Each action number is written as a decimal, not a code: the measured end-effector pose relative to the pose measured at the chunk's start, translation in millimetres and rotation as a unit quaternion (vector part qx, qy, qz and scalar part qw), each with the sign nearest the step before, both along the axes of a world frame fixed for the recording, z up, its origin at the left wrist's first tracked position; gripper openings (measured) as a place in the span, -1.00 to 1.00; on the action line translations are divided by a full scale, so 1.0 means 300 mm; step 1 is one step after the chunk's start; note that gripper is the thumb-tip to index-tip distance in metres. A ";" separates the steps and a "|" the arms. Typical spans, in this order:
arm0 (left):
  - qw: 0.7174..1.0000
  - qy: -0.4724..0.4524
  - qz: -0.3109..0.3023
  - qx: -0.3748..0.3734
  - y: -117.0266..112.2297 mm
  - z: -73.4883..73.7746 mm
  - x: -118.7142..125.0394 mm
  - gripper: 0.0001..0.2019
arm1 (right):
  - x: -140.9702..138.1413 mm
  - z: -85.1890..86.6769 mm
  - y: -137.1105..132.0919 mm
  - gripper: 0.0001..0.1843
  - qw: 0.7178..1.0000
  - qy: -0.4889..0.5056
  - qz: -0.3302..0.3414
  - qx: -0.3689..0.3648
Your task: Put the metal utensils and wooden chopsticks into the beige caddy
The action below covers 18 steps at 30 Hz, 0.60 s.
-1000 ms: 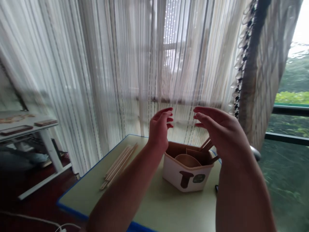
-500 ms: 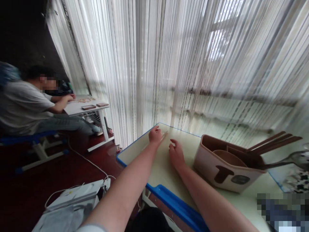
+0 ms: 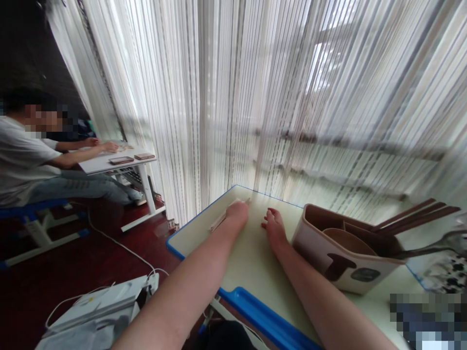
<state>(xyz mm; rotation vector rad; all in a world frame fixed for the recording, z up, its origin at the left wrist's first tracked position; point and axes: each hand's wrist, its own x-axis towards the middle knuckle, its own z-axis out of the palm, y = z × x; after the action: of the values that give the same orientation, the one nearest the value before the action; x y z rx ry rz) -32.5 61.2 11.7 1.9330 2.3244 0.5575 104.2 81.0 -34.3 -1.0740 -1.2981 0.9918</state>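
My left hand (image 3: 238,214) is closed over a bundle of thin pale sticks (image 3: 217,222) near the far left corner of the cream table (image 3: 251,257). The sticks show on both sides of the hand, a tip past the fingers and a longer part at lower left; what kind they are is unclear. To the right, my right hand (image 3: 275,226) hovers low over the tabletop, fingers loosely apart and holding nothing. Just right of it stands a brown-rimmed utensil holder (image 3: 321,257), with brown chopsticks (image 3: 419,216) and a metal utensil (image 3: 430,245) leaning out.
A blue edge strip (image 3: 266,316) runs along the table's near side. Sheer curtains (image 3: 226,97) hang behind. At left a person (image 3: 29,150) sits at another white table (image 3: 98,164). White boxes (image 3: 98,301) and a cable lie at lower left.
My left hand has come down over the pale sticks and closed there. My right hand has shifted slightly right. The seated person has reached an arm farther across the other table.
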 end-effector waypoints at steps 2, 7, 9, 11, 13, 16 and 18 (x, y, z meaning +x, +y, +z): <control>1.000 -0.001 0.004 -0.008 0.001 -0.003 0.001 -0.76 | -0.001 0.017 -0.004 -0.53 1.000 0.007 -0.006 -0.028; 0.999 -0.012 0.026 -0.016 0.007 -0.019 -0.009 -0.74 | -0.007 0.043 -0.032 -0.57 0.999 -0.012 0.017 -0.034; 0.999 -0.017 0.026 -0.014 0.007 -0.024 -0.011 -0.75 | -0.008 0.049 -0.040 -0.58 0.999 -0.022 0.022 -0.033; 1.000 -0.022 0.020 -0.006 0.005 -0.024 -0.009 -0.73 | -0.007 0.053 -0.044 -0.59 0.999 -0.018 0.021 -0.039; 1.000 -0.027 0.014 0.007 0.000 -0.020 -0.005 -0.72 | -0.006 0.056 -0.046 -0.59 0.999 -0.010 0.021 -0.048; 0.999 -0.040 0.008 0.022 -0.008 -0.010 0.000 -0.74 | -0.007 0.056 -0.050 -0.57 0.998 -0.016 0.032 -0.043; 0.998 -0.048 0.006 0.030 -0.008 -0.004 -0.003 -0.78 | -0.008 0.054 -0.052 -0.56 0.999 -0.021 0.037 -0.032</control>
<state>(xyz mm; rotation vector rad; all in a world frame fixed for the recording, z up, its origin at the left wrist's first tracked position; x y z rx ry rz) -33.4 58.7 10.5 1.8747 2.2871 0.7116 101.7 65.5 -18.2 -1.1076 -1.3561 1.0779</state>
